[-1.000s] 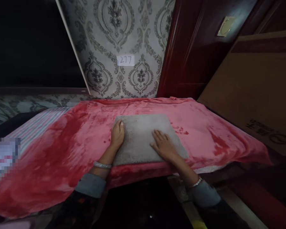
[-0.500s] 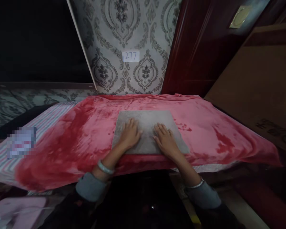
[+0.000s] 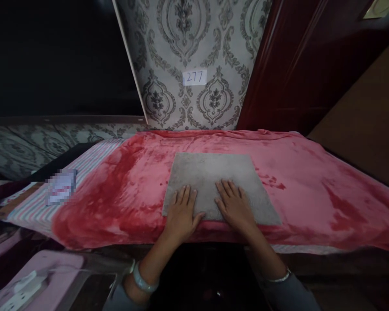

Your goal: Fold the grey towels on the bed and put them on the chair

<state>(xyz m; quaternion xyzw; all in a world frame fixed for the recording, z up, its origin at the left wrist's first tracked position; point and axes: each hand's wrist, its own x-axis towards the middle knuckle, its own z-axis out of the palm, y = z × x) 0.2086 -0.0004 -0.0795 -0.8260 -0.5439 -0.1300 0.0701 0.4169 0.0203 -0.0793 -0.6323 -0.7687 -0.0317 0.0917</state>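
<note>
A flat grey rectangular cloth [image 3: 210,168] lies spread on the red and pink plush blanket [image 3: 142,172]. My left hand [image 3: 181,216] rests palm down on the cloth's near left part, fingers stretched forward and thumb pointing inward. Over the near middle-right part lies my right hand [image 3: 235,205], also flat with its fingers apart. Neither hand grips anything. The cloth's near edge runs by my palms, close to the front edge of the blanket.
A striped cloth [image 3: 35,211] shows at the left, with a blurred-out small item [image 3: 62,188] on it. At lower left, a white power strip [image 3: 22,291] sits on a pink surface [image 3: 65,263]. Behind are a dark screen [image 3: 58,60], a paper marked 277 [image 3: 194,77] and a cardboard panel [image 3: 369,103].
Both hands have slid back toward me over the cloth, the left one more. The whole view has shifted, so the scene sits farther right. The cloth stays flat.
</note>
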